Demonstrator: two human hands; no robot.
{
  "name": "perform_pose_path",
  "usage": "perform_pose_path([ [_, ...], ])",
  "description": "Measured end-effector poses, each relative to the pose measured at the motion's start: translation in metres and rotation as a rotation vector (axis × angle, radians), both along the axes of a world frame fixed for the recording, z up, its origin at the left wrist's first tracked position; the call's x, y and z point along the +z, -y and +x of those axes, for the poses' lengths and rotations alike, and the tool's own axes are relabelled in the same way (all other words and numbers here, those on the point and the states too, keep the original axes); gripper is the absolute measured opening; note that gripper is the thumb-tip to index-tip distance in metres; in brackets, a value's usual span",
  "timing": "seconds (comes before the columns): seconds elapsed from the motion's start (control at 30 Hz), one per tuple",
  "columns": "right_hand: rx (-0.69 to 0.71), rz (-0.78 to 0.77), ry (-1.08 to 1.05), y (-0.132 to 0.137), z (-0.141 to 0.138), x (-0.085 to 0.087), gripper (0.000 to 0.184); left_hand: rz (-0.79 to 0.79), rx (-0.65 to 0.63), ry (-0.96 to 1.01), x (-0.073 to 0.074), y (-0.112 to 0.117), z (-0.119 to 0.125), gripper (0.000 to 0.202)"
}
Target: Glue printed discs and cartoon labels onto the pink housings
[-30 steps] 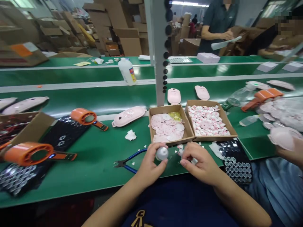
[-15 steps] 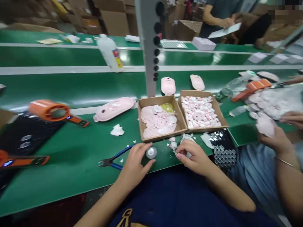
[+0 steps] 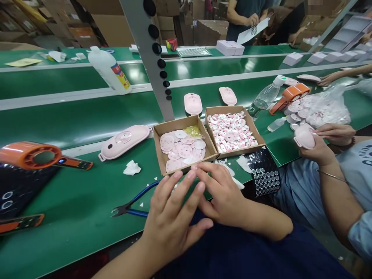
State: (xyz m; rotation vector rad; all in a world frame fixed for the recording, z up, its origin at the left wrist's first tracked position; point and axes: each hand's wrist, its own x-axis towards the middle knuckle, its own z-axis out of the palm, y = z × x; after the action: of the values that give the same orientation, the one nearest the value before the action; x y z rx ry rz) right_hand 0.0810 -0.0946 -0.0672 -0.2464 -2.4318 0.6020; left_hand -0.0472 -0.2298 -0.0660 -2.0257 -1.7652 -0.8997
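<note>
My left hand (image 3: 174, 213) is open, its fingers stretched and slightly apart over the near edge of the green table. Its fingertips meet those of my right hand (image 3: 222, 195), whose fingers reach forward and are partly hidden behind the left. I see nothing held in either hand. Blue-handled cutting pliers (image 3: 128, 209) lie left of my left hand, their handles partly covered by it. Just beyond my fingers stand a cardboard tray (image 3: 188, 166) of pale pink and white discs and a second tray (image 3: 240, 152) of small pink-and-white printed pieces. White scraps (image 3: 228, 167) lie by my right hand.
A pink oblong case (image 3: 126, 141), crumpled tissue (image 3: 131, 167) and an orange handheld fan (image 3: 43, 155) are on the left. A grey post (image 3: 154, 69) rises behind the trays. To the right, a co-worker's hand (image 3: 316, 149) holds a pink case near a plastic bottle (image 3: 266, 97).
My hands have come together; the right moved left and the left now spreads its fingers. The small clear-white disc beside the left hand is out of sight. The view has shifted right.
</note>
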Motion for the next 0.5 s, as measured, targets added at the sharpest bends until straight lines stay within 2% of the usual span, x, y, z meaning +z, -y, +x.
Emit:
perform_pose_path([
  [0.17, -0.098, 0.062, 0.064, 0.0013, 0.0052, -0.0009, 0.059, -0.028, -0.164, -0.022, -0.0034, -0.0121, 0.0131, 0.066],
  [0.23, -0.111, 0.076, 0.073, 0.0012, 0.0076, -0.0004, 0.062, -0.024, -0.137, -0.025, -0.0019, -0.0118, 0.0122, 0.07],
  [0.33, -0.119, 0.078, 0.05, 0.0013, 0.0091, 0.0011, 0.066, -0.014, -0.02, -0.007, -0.0004, -0.0112, 0.0098, 0.074],
  [0.5, -0.083, 0.064, 0.052, 0.0013, 0.0096, 0.0018, 0.065, 0.011, -0.069, -0.024, -0.0005, -0.0102, 0.0111, 0.072],
])
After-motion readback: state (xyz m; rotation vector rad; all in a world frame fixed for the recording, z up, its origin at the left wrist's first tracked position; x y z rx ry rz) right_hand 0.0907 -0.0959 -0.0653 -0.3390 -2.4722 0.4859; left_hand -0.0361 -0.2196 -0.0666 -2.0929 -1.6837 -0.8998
